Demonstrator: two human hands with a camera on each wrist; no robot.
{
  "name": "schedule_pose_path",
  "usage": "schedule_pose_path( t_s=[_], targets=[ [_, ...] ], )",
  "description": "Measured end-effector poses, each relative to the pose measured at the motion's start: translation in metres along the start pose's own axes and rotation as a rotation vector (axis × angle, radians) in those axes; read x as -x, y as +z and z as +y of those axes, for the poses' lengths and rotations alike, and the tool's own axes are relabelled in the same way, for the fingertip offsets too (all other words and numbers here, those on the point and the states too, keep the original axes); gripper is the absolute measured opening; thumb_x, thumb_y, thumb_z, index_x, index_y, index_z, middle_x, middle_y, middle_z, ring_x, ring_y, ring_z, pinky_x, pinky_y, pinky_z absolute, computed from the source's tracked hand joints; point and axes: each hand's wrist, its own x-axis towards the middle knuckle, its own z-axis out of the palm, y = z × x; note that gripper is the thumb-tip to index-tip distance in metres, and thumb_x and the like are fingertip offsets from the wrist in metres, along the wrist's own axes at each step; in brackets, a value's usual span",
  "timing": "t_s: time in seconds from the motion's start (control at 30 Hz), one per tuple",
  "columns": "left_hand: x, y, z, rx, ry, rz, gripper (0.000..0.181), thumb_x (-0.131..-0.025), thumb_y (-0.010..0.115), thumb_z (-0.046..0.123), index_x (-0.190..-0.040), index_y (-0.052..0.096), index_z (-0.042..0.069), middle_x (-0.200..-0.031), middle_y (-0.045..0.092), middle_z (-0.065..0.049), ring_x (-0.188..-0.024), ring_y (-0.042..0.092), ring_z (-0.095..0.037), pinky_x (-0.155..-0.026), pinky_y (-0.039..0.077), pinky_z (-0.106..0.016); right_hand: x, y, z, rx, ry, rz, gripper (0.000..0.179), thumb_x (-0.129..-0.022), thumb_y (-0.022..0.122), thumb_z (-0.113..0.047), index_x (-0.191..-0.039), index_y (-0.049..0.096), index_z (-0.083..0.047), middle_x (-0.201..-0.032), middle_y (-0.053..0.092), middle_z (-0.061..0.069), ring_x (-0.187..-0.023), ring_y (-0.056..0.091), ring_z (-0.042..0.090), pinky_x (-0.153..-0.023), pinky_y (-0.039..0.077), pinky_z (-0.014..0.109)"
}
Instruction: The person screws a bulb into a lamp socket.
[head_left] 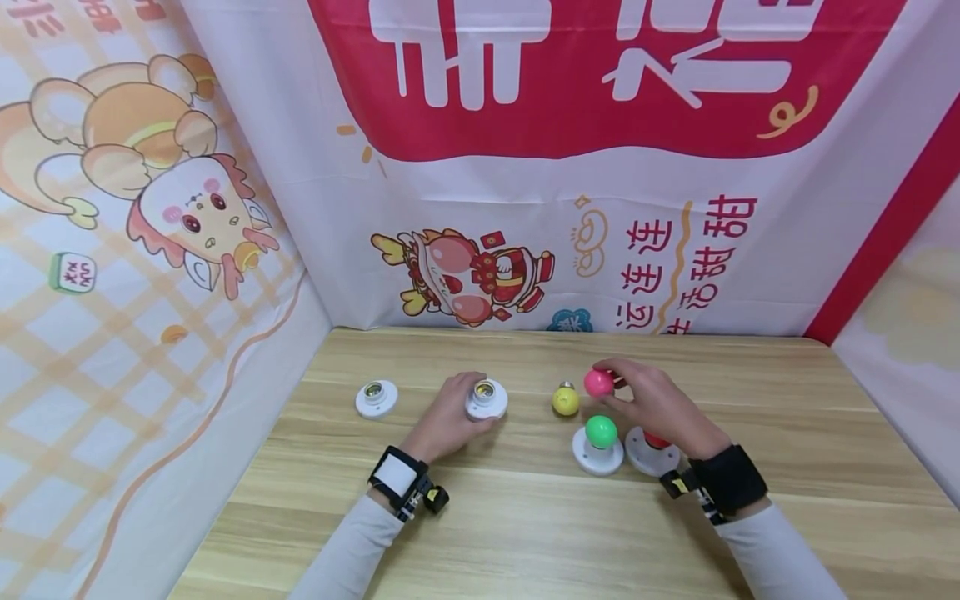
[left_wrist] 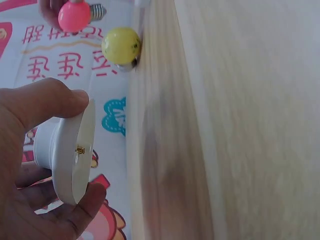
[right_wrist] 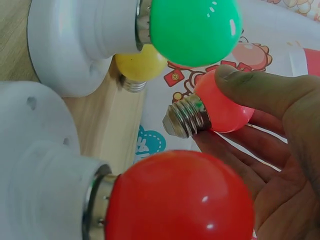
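Observation:
My left hand grips a round white lamp holder by its rim, its socket facing up in the head view. The left wrist view shows the holder's hollow underside with a small brass contact, raised off the table. Between thumb and fingers my right hand holds a pink light bulb, its metal screw base bare. On the table near it lies a yellow bulb. A green bulb sits in a white holder, and a red bulb in another, partly hidden under my right hand in the head view.
Another white lamp holder with no bulb in it stands at the left of the wooden table. A printed cloth hangs behind the table's back edge, and another cloth hangs along the left side.

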Motion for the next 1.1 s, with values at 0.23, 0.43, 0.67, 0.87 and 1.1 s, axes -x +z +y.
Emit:
schedule_pose_path(
  t_s=[0.23, 0.43, 0.67, 0.87, 1.1],
  targets=[
    [0.005, 0.005, 0.014, -0.002, 0.077, -0.010, 0.081, -0.082, 0.091, 0.020, -0.151, 0.052, 0.000, -0.153, 0.056, -0.019, -0.141, 0.052, -0.036, -0.122, 0.046, -0.052, 0.001, -0.002, -0.006, -0.004, -0.043, 0.031, 0.058, -0.088, 0.089, -0.016, -0.139, 0.063, -0.006, -0.132, 0.074, 0.016, -0.115, 0.075, 0.032, -0.098, 0.063, 0.052],
    [0.007, 0.009, 0.022, 0.017, 0.093, -0.025, 0.082, -0.083, 0.091, 0.022, -0.152, 0.052, 0.003, -0.153, 0.056, -0.016, -0.139, 0.054, -0.032, -0.120, 0.048, -0.052, 0.002, -0.003, -0.014, 0.013, -0.103, 0.065, 0.057, -0.088, 0.089, -0.016, -0.137, 0.064, -0.005, -0.130, 0.075, 0.014, -0.111, 0.076, 0.029, -0.094, 0.065, 0.046],
    [0.008, 0.015, 0.029, 0.029, 0.115, -0.047, 0.082, -0.083, 0.092, 0.025, -0.152, 0.053, 0.004, -0.155, 0.056, -0.013, -0.141, 0.054, -0.029, -0.121, 0.048, -0.051, 0.004, -0.006, -0.025, 0.017, -0.123, 0.070, 0.061, -0.090, 0.087, -0.022, -0.144, 0.062, -0.007, -0.137, 0.072, 0.015, -0.114, 0.076, 0.028, -0.095, 0.065, 0.044],
    [0.012, 0.018, 0.038, 0.018, 0.184, -0.068, 0.079, -0.084, 0.091, 0.026, -0.151, 0.054, 0.004, -0.155, 0.056, -0.014, -0.143, 0.052, -0.029, -0.122, 0.047, -0.050, 0.006, -0.009, -0.032, 0.016, -0.186, 0.094, 0.057, -0.092, 0.086, -0.023, -0.143, 0.064, -0.010, -0.138, 0.072, 0.014, -0.115, 0.076, 0.026, -0.094, 0.065, 0.042],
    [0.015, 0.023, 0.049, 0.028, 0.228, -0.086, 0.077, -0.084, 0.091, 0.026, -0.149, 0.056, 0.003, -0.154, 0.057, -0.011, -0.142, 0.053, -0.026, -0.121, 0.048, -0.049, 0.007, -0.010, -0.041, -0.012, -0.248, 0.114, 0.056, -0.090, 0.087, -0.017, -0.141, 0.065, -0.009, -0.137, 0.072, 0.014, -0.115, 0.076, 0.027, -0.092, 0.066, 0.039]
  ],
)
